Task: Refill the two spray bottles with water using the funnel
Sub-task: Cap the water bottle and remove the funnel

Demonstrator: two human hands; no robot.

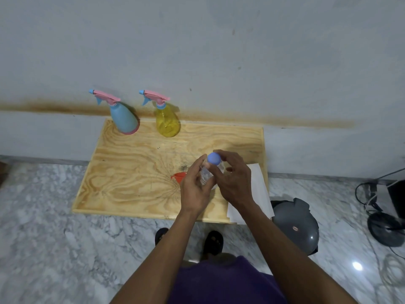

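Note:
Two spray bottles stand at the back of the wooden board [131,172] near the wall, both with pink trigger heads on: a blue one [123,119] to the left and a clear yellow one [167,122] to its right. My left hand [196,189] grips the body of a clear water bottle [205,174] held over the board's right half. My right hand [234,178] has its fingers around the bottle's blue cap [213,159]. A red funnel [179,177] lies on the board just left of my left hand, partly hidden behind it.
A white paper sheet [258,189] lies on the board's right side under my right forearm. A dark grey bin [294,224] stands on the marble floor to the right of the board. Cables and a black stand [385,229] are at far right. My feet are below the board's front edge.

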